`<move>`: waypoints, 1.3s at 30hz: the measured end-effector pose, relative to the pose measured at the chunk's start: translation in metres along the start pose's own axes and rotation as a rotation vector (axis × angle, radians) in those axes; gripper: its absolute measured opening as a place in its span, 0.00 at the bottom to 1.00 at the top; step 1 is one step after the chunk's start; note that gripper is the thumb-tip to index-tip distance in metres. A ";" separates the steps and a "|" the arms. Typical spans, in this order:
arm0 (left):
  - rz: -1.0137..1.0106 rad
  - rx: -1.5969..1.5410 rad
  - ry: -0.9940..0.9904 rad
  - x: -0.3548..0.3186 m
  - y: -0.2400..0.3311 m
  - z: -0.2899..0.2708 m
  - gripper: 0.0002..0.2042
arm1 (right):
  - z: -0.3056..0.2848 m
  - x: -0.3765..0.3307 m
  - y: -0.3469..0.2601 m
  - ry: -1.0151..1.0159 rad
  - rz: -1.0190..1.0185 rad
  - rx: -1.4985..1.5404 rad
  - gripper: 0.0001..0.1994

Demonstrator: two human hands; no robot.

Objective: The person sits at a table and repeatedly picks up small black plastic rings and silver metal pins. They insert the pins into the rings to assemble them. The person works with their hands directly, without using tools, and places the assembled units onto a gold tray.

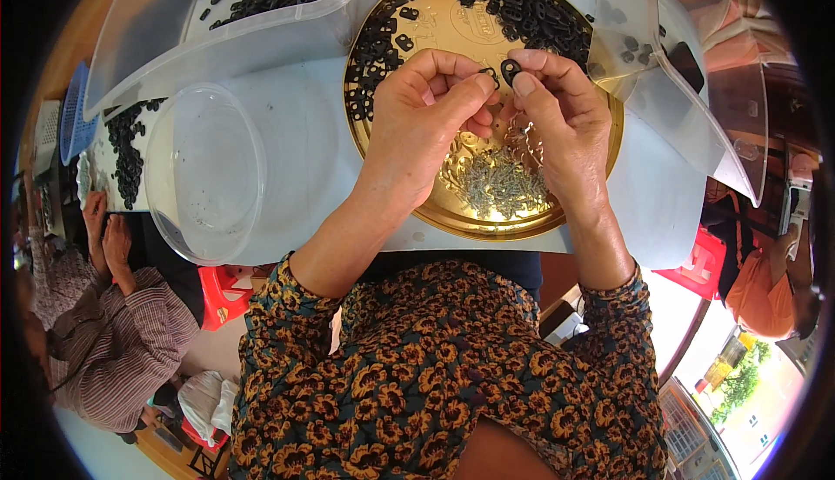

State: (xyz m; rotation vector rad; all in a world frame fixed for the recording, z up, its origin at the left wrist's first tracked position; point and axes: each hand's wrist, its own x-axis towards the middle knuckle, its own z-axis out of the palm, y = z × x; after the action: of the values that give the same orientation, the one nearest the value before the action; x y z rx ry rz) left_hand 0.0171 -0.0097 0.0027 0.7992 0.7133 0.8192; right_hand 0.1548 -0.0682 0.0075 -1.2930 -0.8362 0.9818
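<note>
Both hands are held close together above a round gold tray [477, 225]. My left hand [426, 115] pinches a small black piece [490, 74] between thumb and forefinger. Between the thumb and forefinger of my right hand [564, 119] is a black oval piece with a hole [510, 70]. The two pieces nearly meet; whether they touch I cannot tell. Under my hands, a heap of small silvery metal parts [497, 186] lies at the tray's near side. Loose black pieces [531, 10] cover its far right, and more [374, 63] lie along its left.
A clear plastic bin [235, 63] with many black pieces stands at the far left, a round clear tub [207, 171] nearer. Another clear bin [687, 106] is on the right. At the left, a co-worker in a striped top [139, 341] has hands by a black pile [128, 154].
</note>
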 end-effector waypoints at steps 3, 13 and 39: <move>0.002 0.006 -0.010 0.000 0.000 -0.001 0.05 | -0.001 0.000 0.000 -0.007 0.000 -0.032 0.10; 0.021 0.093 -0.054 -0.001 -0.001 -0.004 0.04 | -0.003 0.000 0.000 -0.022 -0.010 -0.052 0.10; -0.005 -0.011 -0.016 0.001 -0.001 -0.001 0.05 | -0.004 0.000 0.001 -0.042 0.033 -0.013 0.10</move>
State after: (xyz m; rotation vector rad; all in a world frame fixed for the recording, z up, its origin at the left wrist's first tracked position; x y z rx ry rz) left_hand 0.0168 -0.0093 0.0008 0.7933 0.6960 0.8112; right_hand 0.1587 -0.0699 0.0065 -1.3045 -0.8574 1.0340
